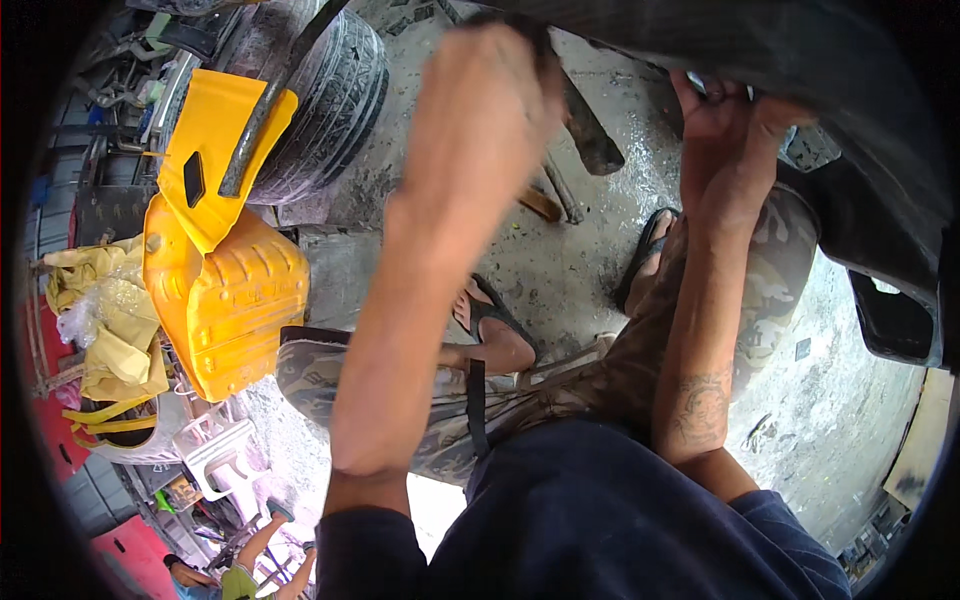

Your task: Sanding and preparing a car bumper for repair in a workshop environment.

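Observation:
My left hand [485,95] is raised in front of me, smeared by motion, with its fingers curled into a fist. From it a dark handle with a flared end [594,135] slants down to the right; its other end is hidden behind the fist. Palm up, my right hand [728,150] grips the lower edge of a large black panel [850,90], which looks like a vehicle part. Something shiny shows between its fingers, too small to name. A clear piece [812,150] sits beside its wrist, under the panel.
At the left, a bent yellow panel [235,320] leans by a tyre [335,100], with a black phone-like slab [193,180] on it. A dark bar [265,125] crosses its top. Bars [562,190] lie near my feet. A white plastic chair [220,450] and another person [250,570] are lower left.

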Demonstrator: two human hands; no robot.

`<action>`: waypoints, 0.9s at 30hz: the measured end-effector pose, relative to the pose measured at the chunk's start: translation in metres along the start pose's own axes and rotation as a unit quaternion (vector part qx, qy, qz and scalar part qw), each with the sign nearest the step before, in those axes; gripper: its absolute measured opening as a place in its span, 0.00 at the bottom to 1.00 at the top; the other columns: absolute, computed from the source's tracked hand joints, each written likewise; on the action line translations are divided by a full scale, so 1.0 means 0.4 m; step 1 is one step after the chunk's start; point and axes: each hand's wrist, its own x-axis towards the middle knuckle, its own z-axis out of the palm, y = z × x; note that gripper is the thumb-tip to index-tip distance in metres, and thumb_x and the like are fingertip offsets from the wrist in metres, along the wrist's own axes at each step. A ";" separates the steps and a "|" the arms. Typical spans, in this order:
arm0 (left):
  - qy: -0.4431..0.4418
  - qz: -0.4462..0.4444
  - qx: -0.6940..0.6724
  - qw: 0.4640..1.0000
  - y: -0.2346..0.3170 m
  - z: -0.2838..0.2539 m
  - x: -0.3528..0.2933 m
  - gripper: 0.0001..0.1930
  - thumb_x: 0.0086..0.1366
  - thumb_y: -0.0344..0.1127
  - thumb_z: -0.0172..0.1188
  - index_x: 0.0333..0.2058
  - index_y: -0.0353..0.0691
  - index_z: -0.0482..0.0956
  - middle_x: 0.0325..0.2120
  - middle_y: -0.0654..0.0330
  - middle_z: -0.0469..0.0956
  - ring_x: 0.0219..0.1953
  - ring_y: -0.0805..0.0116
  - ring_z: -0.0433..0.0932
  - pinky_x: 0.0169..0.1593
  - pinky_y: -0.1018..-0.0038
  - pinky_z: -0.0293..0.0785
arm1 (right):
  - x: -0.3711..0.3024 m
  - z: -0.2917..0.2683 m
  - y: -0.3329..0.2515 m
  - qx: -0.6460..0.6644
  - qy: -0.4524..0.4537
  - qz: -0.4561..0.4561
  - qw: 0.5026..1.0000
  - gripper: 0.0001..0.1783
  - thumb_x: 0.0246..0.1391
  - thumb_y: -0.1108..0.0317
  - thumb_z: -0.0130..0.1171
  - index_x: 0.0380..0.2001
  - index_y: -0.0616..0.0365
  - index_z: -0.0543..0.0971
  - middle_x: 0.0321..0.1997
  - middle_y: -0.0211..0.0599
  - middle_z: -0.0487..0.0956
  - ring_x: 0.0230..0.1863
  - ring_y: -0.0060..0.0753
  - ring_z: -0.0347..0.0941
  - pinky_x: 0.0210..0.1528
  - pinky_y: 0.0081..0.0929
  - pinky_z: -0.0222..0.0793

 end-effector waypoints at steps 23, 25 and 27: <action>0.088 0.035 0.115 0.989 -0.110 0.022 0.000 0.14 0.65 0.34 0.54 0.47 0.37 0.77 0.33 0.36 0.76 0.28 0.37 0.79 0.30 0.51 0.78 | -0.005 0.004 0.002 -0.023 -0.042 -0.002 0.999 0.40 0.60 0.35 0.49 0.66 0.48 0.60 0.65 0.31 0.65 0.63 0.35 0.62 0.69 0.52 0.54; 0.083 0.000 0.116 0.990 -0.039 0.066 -0.046 0.14 0.67 0.34 0.52 0.48 0.38 0.77 0.36 0.34 0.75 0.28 0.35 0.79 0.31 0.51 0.78 | -0.006 -0.023 0.007 0.047 -0.020 -0.007 0.999 0.32 0.63 0.46 0.53 0.62 0.52 0.63 0.61 0.32 0.70 0.59 0.32 0.67 0.66 0.48 0.60; 0.062 -0.051 0.073 0.994 0.001 0.070 -0.072 0.13 0.66 0.33 0.52 0.48 0.37 0.77 0.39 0.32 0.74 0.28 0.33 0.78 0.31 0.52 0.79 | -0.004 -0.019 0.005 0.025 -0.037 -0.008 0.999 0.36 0.62 0.41 0.51 0.65 0.50 0.61 0.63 0.30 0.68 0.61 0.32 0.65 0.67 0.51 0.57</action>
